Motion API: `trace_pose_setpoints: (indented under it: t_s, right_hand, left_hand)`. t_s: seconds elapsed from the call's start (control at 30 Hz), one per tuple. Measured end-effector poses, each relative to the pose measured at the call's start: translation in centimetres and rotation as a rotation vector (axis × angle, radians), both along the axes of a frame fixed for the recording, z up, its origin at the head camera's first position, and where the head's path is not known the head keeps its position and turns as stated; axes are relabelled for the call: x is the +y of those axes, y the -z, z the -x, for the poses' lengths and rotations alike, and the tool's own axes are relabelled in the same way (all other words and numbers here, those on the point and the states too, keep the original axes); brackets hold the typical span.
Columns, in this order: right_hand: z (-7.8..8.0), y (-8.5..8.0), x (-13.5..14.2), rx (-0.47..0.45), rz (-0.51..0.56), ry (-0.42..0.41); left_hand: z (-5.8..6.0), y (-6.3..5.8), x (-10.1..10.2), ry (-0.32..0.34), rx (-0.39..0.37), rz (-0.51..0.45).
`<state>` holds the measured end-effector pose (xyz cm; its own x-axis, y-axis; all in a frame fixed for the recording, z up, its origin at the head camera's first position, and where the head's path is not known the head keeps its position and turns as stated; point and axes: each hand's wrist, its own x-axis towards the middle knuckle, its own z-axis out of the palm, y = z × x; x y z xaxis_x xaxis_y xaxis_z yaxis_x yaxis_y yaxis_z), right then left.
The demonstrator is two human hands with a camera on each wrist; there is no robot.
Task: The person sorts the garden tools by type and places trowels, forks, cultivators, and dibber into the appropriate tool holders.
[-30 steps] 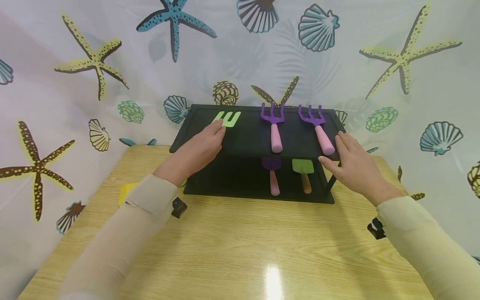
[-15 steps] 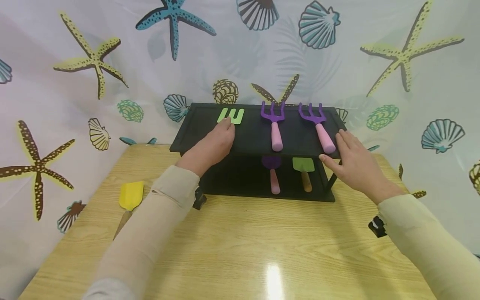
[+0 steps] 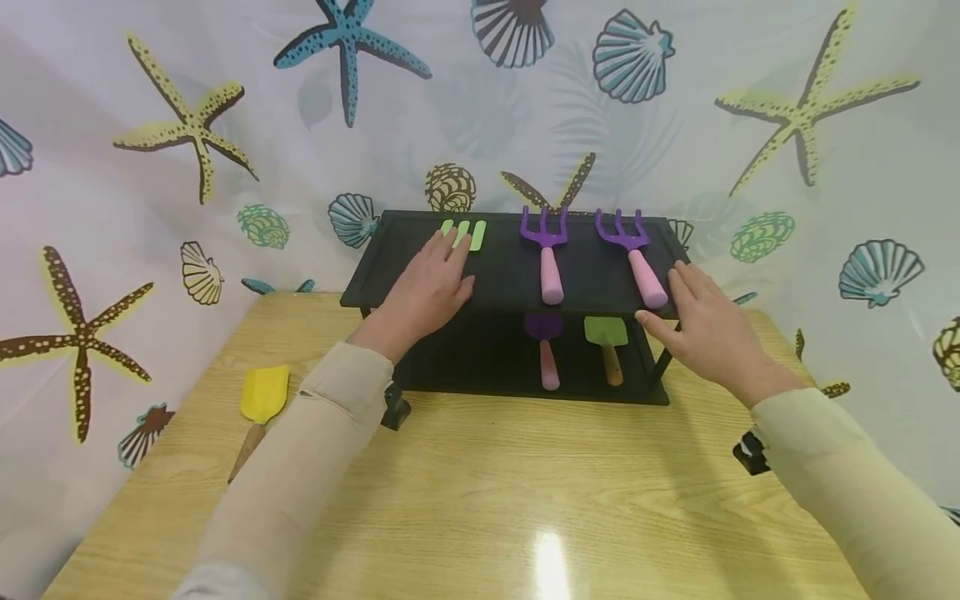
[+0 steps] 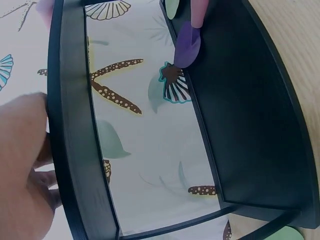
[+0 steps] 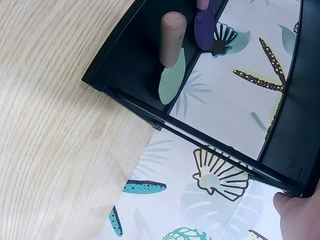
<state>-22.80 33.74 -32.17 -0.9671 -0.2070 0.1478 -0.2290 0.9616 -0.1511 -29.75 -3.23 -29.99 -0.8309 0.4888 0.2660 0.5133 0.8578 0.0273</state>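
Observation:
My left hand (image 3: 424, 293) lies over the left part of a black two-tier rack's (image 3: 501, 279) top shelf. Its fingers are extended over a light green hand fork (image 3: 478, 237), whose tines show beyond the fingertips; its handle is hidden beneath the hand. At the right end of that shelf rests my right hand (image 3: 712, 337), fingers straight along the edge and thumb apart near the front corner. Between the hands lie two purple hand forks with pink handles, a middle fork (image 3: 551, 275) and a right fork (image 3: 647, 279).
On the lower shelf are a purple trowel (image 3: 550, 367) with a pink handle and a green trowel (image 3: 606, 332) with a wooden handle. A yellow trowel (image 3: 265, 393) lies on the wooden table (image 3: 480, 483) at left. Behind hangs a seashell-patterned cloth (image 3: 465, 125).
My left hand has moved right with the green fork, then its fingers have straightened and spread over it. The yellow trowel has come into fuller view. My right hand has stayed at the rack's edge.

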Motion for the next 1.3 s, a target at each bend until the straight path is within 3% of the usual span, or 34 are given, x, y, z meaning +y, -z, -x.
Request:
trace_pose_setpoints:
  t_s: [0.1, 0.5, 0.87, 1.3]
  right_hand:
    - [0.0, 0.0, -0.1, 0.001, -0.001, 0.001]
    - [0.1, 0.1, -0.1, 0.011, -0.003, 0.004]
    - [0.0, 0.4, 0.2, 0.039, 0.005, -0.005]
    - [0.1, 0.3, 0.0, 0.037, -0.010, -0.003]
  left_hand:
    - [-0.4, 0.1, -0.6, -0.005, -0.010, -0.030]
    - [-2.3, -0.1, -3.4, 0.043, 0.092, -0.093]
    - [-3.9, -0.4, -6.4, 0.023, 0.120, -0.149]
    - [-5.7, 1.5, -9.5, 0.068, 0.204, -0.245]
